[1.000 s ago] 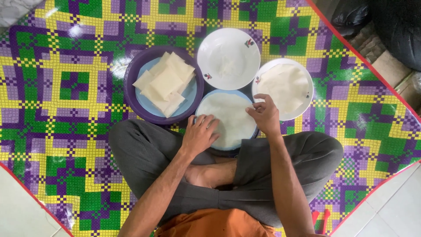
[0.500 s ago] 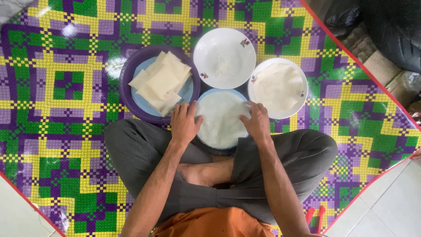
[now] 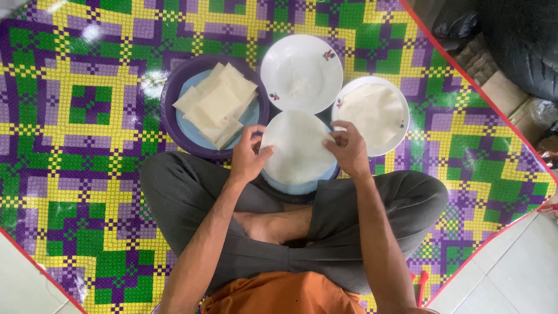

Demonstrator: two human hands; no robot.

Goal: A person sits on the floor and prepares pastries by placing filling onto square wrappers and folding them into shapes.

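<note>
Both forearms reach forward over crossed legs, and the left hand (image 3: 247,156) and right hand (image 3: 349,148) pinch opposite edges of a round white wrapper sheet (image 3: 297,146). It lies on what seems a pale blue plate (image 3: 296,187), between a purple bowl (image 3: 174,125) and a white plate (image 3: 401,125).

The single head camera looks straight down from above the seated person, quite near. The crossed legs lie at 6 o'clock, and the chequered purple, green and yellow plastic mat (image 3: 87,116) fills the frame toward 12 o'clock.
</note>
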